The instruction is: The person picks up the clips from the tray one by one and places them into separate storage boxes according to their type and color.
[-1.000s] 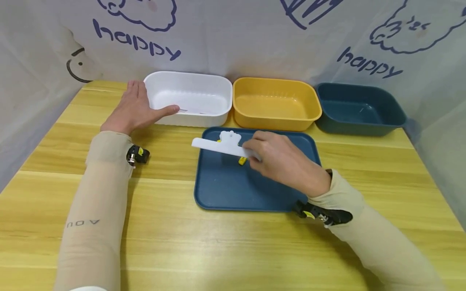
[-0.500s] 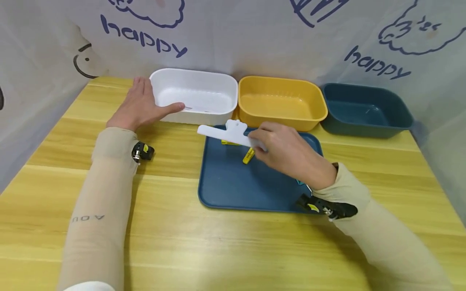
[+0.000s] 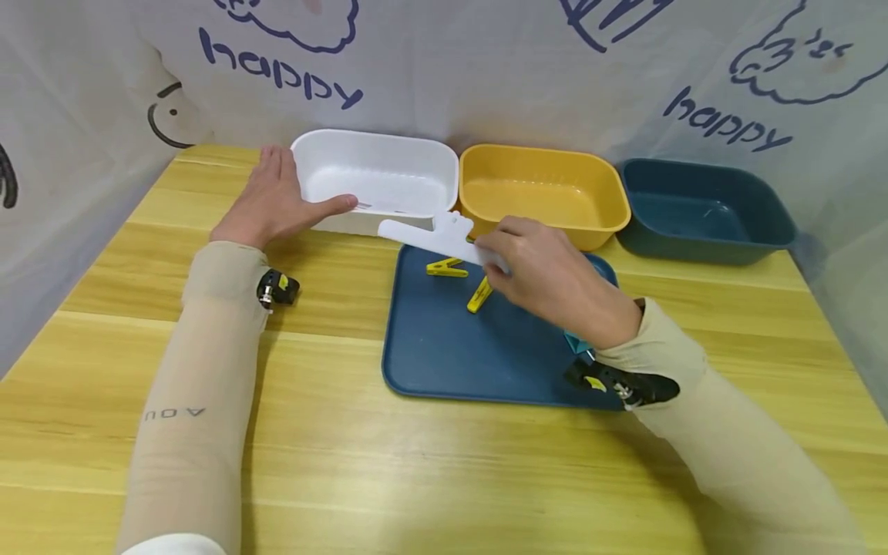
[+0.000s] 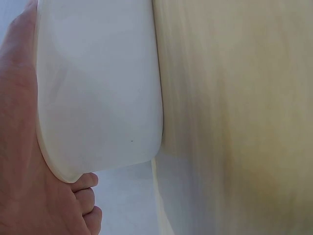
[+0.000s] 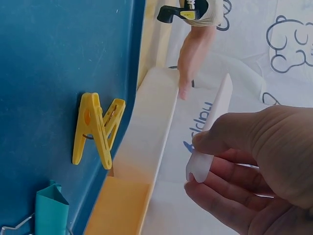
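Observation:
Held above the tray's far edge is a long white clip [image 3: 423, 238] with a scalloped handle. My right hand [image 3: 537, 270] pinches one end between thumb and fingers, which the right wrist view confirms. At the far left, my left hand [image 3: 270, 200] rests against the left end of the white bin [image 3: 378, 142], thumb stretched along its front rim. On the blue tray [image 3: 451, 362] lie yellow clothespins [image 3: 446, 267], and a teal binder clip [image 5: 51, 210] partly hidden by my right wrist in the head view.
A yellow bin [image 3: 541, 189] and a dark teal bin [image 3: 708, 208] stand in a row with the white one along the back of the wooden table [image 3: 312, 447]. Behind them hangs a pale cloth [image 3: 520, 69] with drawings.
The right hand has carried the white clip up and away from the tray toward the white bin, uncovering the yellow clothespins. The left hand stays on the bin. The head view shifts slightly.

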The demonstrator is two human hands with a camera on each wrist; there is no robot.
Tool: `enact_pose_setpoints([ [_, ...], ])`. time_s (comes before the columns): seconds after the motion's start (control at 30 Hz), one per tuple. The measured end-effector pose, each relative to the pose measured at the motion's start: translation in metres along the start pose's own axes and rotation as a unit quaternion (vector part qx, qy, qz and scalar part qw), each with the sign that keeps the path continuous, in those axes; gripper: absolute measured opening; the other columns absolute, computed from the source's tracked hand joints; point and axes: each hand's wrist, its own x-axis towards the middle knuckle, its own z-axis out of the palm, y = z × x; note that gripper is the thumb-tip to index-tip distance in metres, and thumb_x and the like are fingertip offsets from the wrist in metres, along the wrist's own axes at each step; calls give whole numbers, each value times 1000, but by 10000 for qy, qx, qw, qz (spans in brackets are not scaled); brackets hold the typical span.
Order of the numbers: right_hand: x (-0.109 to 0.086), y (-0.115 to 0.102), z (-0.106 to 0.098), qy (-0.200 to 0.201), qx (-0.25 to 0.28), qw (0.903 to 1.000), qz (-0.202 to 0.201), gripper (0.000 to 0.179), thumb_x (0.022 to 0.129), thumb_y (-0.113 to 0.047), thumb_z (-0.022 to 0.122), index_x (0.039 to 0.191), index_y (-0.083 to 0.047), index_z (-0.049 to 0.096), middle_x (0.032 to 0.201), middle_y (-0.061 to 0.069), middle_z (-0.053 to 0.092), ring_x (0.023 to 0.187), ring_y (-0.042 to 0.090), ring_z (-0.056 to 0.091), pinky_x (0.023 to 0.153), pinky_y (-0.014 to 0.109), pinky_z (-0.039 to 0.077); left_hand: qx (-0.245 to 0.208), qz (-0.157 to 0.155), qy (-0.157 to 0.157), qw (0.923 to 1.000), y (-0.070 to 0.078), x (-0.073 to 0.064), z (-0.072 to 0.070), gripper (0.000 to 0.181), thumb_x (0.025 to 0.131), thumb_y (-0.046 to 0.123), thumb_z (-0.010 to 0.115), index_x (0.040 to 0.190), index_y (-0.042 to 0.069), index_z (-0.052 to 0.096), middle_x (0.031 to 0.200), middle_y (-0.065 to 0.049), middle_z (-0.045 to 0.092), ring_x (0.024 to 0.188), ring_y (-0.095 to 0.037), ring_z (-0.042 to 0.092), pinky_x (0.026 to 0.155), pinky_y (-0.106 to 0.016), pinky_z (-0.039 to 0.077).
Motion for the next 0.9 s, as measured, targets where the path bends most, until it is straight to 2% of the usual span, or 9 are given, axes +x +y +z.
enact_pose_setpoints([
  [0.23, 6, 2, -2, 25, -35, 10000, 35, 32, 91, -10, 78, 122, -2, 75, 107, 15, 75, 82, 25, 66, 69, 33, 62, -41, -10, 21, 10000, 0, -1, 1, 138, 82, 91, 47, 161, -1, -18, 171, -22, -21, 161, -40, -18, 135, -55, -2],
  [0.73, 21, 6, -9, 203, -104, 9997, 133, 30, 91, -12, 77, 118, 1, 75, 106, 17, 75, 87, 28, 67, 78, 36, 64, -38, 8, 27, 10000, -1, 1, -1, 138, 82, 91, 46, 161, -2, -17, 171, -23, -20, 161, -40, -19, 135, -55, -3],
  [0.9, 27, 7, -10, 271, -108, 9995, 152, 28, 92, -11, 75, 117, 1, 75, 105, 17, 74, 86, 29, 66, 77, 37, 64, -27, -14, 16, 10000, -1, 2, 0, 138, 82, 92, 46, 161, -2, -17, 171, -23, -20, 161, -39, -19, 135, -55, -3],
])
